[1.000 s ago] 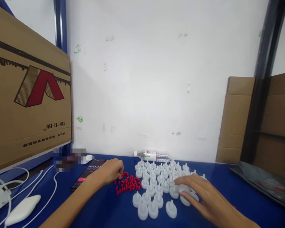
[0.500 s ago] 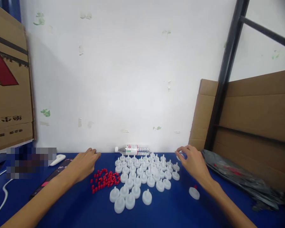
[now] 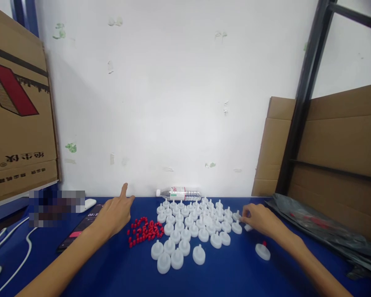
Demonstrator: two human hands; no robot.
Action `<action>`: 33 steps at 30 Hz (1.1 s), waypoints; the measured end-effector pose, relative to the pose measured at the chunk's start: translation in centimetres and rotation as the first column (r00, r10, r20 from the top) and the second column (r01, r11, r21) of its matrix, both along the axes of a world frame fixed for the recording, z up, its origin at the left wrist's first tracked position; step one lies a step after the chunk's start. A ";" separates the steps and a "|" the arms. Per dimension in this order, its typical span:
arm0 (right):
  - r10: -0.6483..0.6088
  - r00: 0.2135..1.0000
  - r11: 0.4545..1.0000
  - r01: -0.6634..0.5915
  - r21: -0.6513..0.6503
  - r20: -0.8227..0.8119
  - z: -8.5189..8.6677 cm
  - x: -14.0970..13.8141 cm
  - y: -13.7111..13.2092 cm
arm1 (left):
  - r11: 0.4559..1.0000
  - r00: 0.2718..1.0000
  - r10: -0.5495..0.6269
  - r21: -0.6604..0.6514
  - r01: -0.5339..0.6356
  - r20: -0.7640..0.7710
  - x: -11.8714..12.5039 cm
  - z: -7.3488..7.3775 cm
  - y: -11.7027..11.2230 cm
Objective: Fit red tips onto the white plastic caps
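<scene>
My left hand (image 3: pixel 116 211) hovers left of a pile of small red caps (image 3: pixel 146 231), index finger stretched out, holding nothing. My right hand (image 3: pixel 260 218) is at the right edge of the crowd of white round lids with pointed spouts (image 3: pixel 185 235). Its fingers are pinched on a white spouted lid (image 3: pixel 248 227), mostly hidden beneath them. Nearer to me, below that hand, lies a single white lid with a red cap on its spout (image 3: pixel 262 251). One white lid (image 3: pixel 199 255) sits slightly apart at the front of the group.
A clear plastic bottle (image 3: pixel 179 193) lies against the wall behind the lids. On the left are a phone (image 3: pixel 80 229), white cables (image 3: pixel 26 243) and a large cardboard box (image 3: pixel 21 136). A grey plastic bag (image 3: pixel 315 231) lies at the right, before cardboard (image 3: pixel 343 140) and a dark metal frame.
My right hand has come nearer to me with the white lid, down beside the group's right edge. My left index finger has stretched out. The whole view has shifted slightly.
</scene>
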State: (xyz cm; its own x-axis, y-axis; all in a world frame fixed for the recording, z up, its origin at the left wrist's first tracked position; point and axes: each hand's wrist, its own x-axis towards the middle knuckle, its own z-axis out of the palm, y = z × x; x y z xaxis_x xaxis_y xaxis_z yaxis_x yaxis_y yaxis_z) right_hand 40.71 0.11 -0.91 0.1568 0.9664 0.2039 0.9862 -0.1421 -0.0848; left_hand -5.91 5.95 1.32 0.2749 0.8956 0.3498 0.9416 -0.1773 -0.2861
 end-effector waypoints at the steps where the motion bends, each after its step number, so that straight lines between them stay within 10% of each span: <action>1: 0.017 1.000 1.000 -0.017 -0.002 -0.016 0.0 -0.2 0.0 | 1.000 1.000 0.001 0.007 -0.001 0.002 0.1 -0.1 0.0; 12: 0.040 0.977 0.991 -0.066 -0.116 -0.212 2.8 0.9 -1.8 | 0.998 0.999 -0.054 0.018 0.054 0.002 1.1 0.6 -0.4; 19: 0.104 0.756 0.756 -0.482 -0.442 -0.646 3.2 2.1 -4.1 | 0.975 0.974 -0.221 -0.002 0.221 -0.042 2.4 1.2 -1.3; 24: 0.374 0.641 0.717 -0.658 -0.230 -0.670 3.7 -1.9 -3.9 | 0.932 0.931 -0.361 -0.051 0.359 -0.052 3.8 1.4 -2.9; 28: 0.646 0.680 0.761 -0.610 0.221 -0.348 4.4 -4.7 -3.9 | 0.844 0.842 -0.537 -0.050 0.534 -0.054 5.7 1.0 -5.5; 33: 0.715 0.685 0.536 -0.665 0.521 0.140 2.8 -9.0 -5.0 | 0.586 0.595 -0.803 0.125 0.801 -0.044 8.9 -0.7 -9.5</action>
State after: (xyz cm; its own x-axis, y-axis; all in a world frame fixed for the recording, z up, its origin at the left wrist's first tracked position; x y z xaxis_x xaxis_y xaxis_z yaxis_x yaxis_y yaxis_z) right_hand 31.75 -4.94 1.87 -0.4744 0.5379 0.6968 0.7451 0.6669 -0.0076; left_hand 2.94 -3.53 0.59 0.8544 0.2658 0.4465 0.4392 -0.8285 -0.3473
